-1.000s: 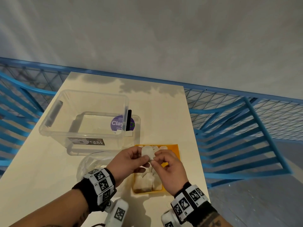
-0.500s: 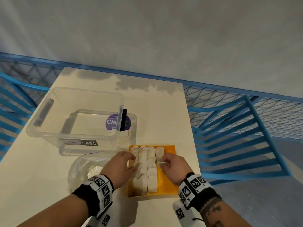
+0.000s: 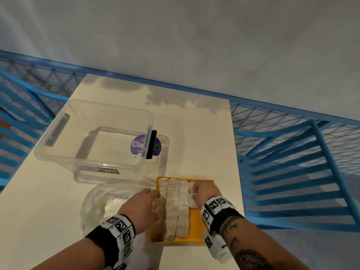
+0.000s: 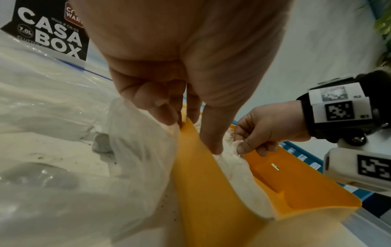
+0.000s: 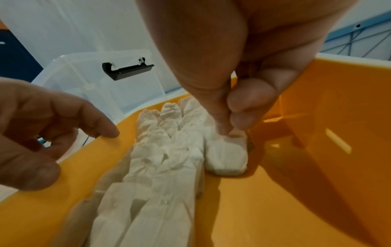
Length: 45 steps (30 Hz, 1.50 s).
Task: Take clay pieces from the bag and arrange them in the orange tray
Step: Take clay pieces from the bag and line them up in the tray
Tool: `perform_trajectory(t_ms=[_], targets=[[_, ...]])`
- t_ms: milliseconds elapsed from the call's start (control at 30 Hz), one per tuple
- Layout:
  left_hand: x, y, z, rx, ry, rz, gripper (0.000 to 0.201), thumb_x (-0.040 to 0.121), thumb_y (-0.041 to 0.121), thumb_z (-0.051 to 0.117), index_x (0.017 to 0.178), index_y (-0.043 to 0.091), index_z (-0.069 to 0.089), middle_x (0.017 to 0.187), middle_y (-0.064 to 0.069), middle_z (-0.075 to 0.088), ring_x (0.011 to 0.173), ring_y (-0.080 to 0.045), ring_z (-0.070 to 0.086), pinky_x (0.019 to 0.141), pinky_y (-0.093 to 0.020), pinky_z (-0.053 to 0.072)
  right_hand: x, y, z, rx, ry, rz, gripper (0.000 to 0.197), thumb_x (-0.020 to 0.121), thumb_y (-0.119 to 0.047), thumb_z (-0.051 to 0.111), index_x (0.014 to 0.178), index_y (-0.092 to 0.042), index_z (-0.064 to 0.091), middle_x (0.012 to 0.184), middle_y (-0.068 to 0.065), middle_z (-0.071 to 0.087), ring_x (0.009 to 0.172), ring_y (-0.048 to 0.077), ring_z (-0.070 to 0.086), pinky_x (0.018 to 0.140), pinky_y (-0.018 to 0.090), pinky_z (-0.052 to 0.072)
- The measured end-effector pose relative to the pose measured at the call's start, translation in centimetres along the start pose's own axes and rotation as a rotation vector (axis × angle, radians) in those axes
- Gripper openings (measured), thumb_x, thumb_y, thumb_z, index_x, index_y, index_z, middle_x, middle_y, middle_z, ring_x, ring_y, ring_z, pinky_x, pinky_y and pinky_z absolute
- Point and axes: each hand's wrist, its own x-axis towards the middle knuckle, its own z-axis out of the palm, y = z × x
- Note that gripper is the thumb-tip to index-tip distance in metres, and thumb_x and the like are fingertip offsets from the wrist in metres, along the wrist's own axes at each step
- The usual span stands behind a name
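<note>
The orange tray (image 3: 196, 221) sits at the table's near right. Three full rows of white clay pieces (image 3: 175, 207) fill its left part, and a short fourth row starts at the far end. My right hand (image 3: 194, 193) reaches into the tray and pinches the top of a clay piece (image 5: 232, 138) in that fourth row with thumb and forefinger. My left hand (image 3: 153, 203) holds the tray's left wall (image 4: 190, 158), thumb inside on the clay and fingers outside. The clear plastic bag (image 3: 101, 201) lies just left of the tray.
A clear storage box (image 3: 93, 133) stands behind the bag on its lid with a purple label (image 3: 136, 145). The cream table (image 3: 194, 133) ends just right of the tray. Blue metal chairs (image 3: 292, 172) flank the table on both sides.
A second ago both hands held a clay piece above the tray. The right hand has brought it down into the fourth row, and the left hand has moved to the tray's left wall.
</note>
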Motion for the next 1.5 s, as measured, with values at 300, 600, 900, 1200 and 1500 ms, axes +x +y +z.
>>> perform_trajectory(t_ms=[300, 600, 900, 1200, 1500], targets=[[-0.1, 0.1, 0.0, -0.008, 0.007, -0.004, 0.062, 0.082, 0.036, 0.07, 0.138, 0.035, 0.043, 0.132, 0.011, 0.051, 0.113, -0.014, 0.055, 0.093, -0.03, 0.051, -0.4, 0.5, 0.4, 0.075, 0.068, 0.125, 0.038, 0.088, -0.017, 0.058, 0.124, -0.01, 0.047, 0.124, 0.011, 0.058, 0.114, 0.026, 0.057, 0.087, 0.029, 0.048], [-0.8, -0.6, -1.2, -0.073, 0.101, 0.045, 0.046, 0.09, 0.036, 0.061, 0.134, 0.035, 0.05, 0.127, 0.009, 0.057, 0.111, -0.012, 0.056, 0.095, -0.029, 0.048, -2.5, -0.5, 0.7, 0.248, 0.067, 0.183, 0.035, 0.096, -0.023, 0.049, 0.128, -0.009, 0.046, 0.13, 0.013, 0.058, 0.116, 0.027, 0.058, 0.091, 0.031, 0.048], [-4.5, -11.3, -6.4, -0.109, 0.491, -0.325, 0.024, 0.083, 0.04, 0.068, 0.095, 0.022, 0.057, 0.097, -0.004, 0.063, 0.087, -0.024, 0.061, 0.077, -0.035, 0.048, -8.4, -5.8, 2.9, 0.306, 0.045, -0.238, 0.032, 0.093, -0.041, 0.056, 0.122, -0.026, 0.056, 0.111, -0.01, 0.063, 0.099, 0.01, 0.057, 0.089, 0.024, 0.046], [-6.6, -14.4, -1.6, -0.726, 0.214, -0.624, 0.032, 0.077, 0.006, 0.068, 0.103, 0.001, 0.05, 0.089, -0.025, 0.064, 0.068, -0.037, 0.067, 0.062, -0.056, 0.06, -6.5, -14.5, 6.2, 0.249, -0.019, -0.191, 0.082, 0.086, -0.046, 0.065, 0.15, -0.015, 0.021, 0.142, 0.008, 0.049, 0.129, 0.026, 0.049, 0.106, 0.033, 0.04], [-7.8, -15.8, -2.1, -0.629, 0.444, -0.477, 0.044, 0.077, 0.0, 0.063, 0.117, 0.014, 0.053, 0.111, -0.011, 0.063, 0.097, -0.033, 0.061, 0.083, -0.041, 0.05, -6.7, -14.3, 4.8, 0.253, 0.107, -0.257, 0.035, 0.094, -0.034, 0.054, 0.125, -0.018, 0.051, 0.115, 0.008, 0.067, 0.106, 0.028, 0.062, 0.084, 0.027, 0.046]])
